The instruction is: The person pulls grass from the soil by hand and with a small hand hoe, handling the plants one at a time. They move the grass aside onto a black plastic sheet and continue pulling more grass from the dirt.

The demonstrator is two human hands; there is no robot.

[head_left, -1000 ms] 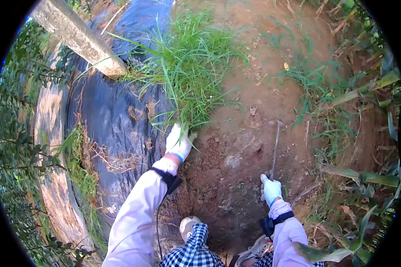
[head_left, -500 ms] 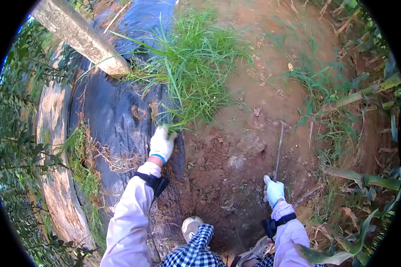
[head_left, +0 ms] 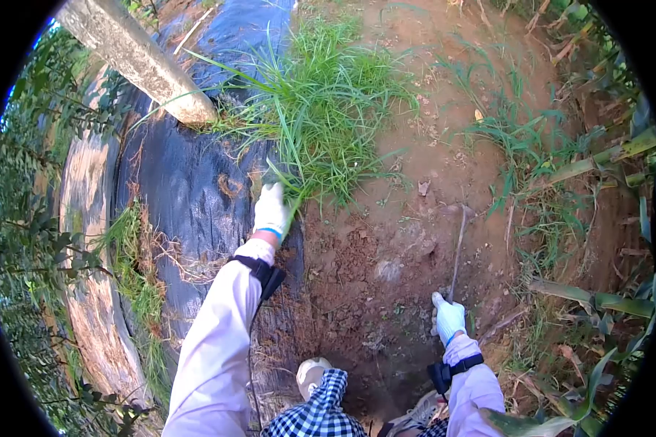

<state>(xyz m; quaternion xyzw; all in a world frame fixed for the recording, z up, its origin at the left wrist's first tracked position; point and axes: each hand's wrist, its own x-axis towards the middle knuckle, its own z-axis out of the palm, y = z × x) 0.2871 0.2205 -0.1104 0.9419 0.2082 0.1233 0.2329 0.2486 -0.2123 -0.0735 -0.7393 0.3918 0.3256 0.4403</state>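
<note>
Fingers of the gloved right hand [head_left: 450,319] clenched round the near end of a thin, dull metal tool [head_left: 460,251], its small bent head on bare soil [head_left: 404,171] beyond them. Grass clump [head_left: 332,109]: bright green, dense, long narrow blades splayed, just beyond the left hand's [head_left: 270,209] fingertips, some blades touching; grip there, cannot tell.

The gloves [head_left: 271,210] are white with blue cuffs; the sleeves [head_left: 219,339] above them, pale lilac with black straps [head_left: 259,271]. Between the sleeves, the cloth [head_left: 321,408] is black, white and blue checked, the soil [head_left: 357,277] beyond reddish brown.
</note>
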